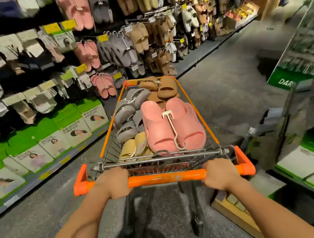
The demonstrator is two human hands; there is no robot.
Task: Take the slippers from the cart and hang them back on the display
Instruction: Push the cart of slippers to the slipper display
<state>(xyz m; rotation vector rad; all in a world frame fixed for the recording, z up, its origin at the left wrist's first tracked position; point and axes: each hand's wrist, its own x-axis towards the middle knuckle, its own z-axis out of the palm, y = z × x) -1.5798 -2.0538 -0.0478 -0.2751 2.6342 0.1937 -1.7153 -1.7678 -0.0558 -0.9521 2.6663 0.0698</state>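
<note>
An orange-trimmed wire cart (203,119) stands in the aisle ahead of me. On top of its load lies a pink pair of slippers (159,128) joined by a white hanger hook (174,128). Grey slippers (128,111) fill the left side, brown ones (164,87) the far end, and a beige pair (136,148) sits near the handle. My left hand (114,184) grips the orange handle bar (167,178) at its left end. My right hand (220,172) grips the same bar at its right end. The slipper display (135,38) hangs along the left wall.
Socks and green boxes (67,129) fill the lower left shelving. On the right stand shelves with white and green boxes (313,166) and a low wooden pallet edge (235,215). The grey aisle floor (226,70) runs forward past the cart.
</note>
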